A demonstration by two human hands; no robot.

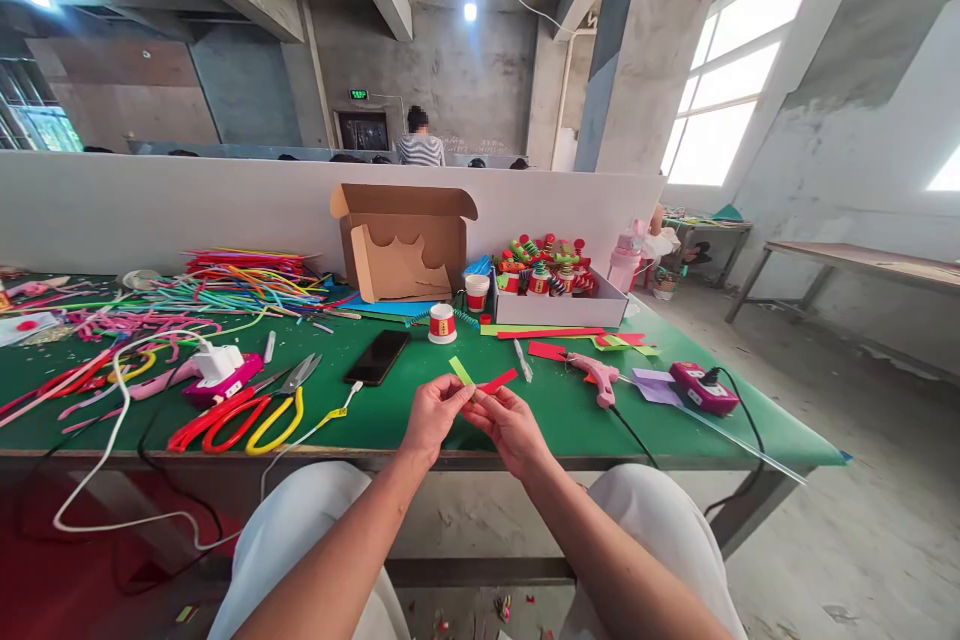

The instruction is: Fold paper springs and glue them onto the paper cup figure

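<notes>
Near the table's front edge, my left hand [437, 412] is closed, thumb against fingers, on a light green paper strip [460, 370]. My right hand [513, 428] pinches a red paper strip [499, 381] pointing up to the right. The fingertips of both hands meet where the two strips come together; that joint is mostly hidden by the fingers. Beyond them stands an upside-down white paper cup [442, 325] with a red band and teal coiled pieces at its sides. A black phone [377, 357] lies to its left.
Scissors with yellow handles [276, 422] and red-handled ones lie left, beside a purple power block [223, 380]. To the right are a pink glue gun [598, 376] and another purple block [703, 388]. Behind stand an open cardboard box [405, 250], a tray [559, 310] of decorated cups and coloured stems [247, 280].
</notes>
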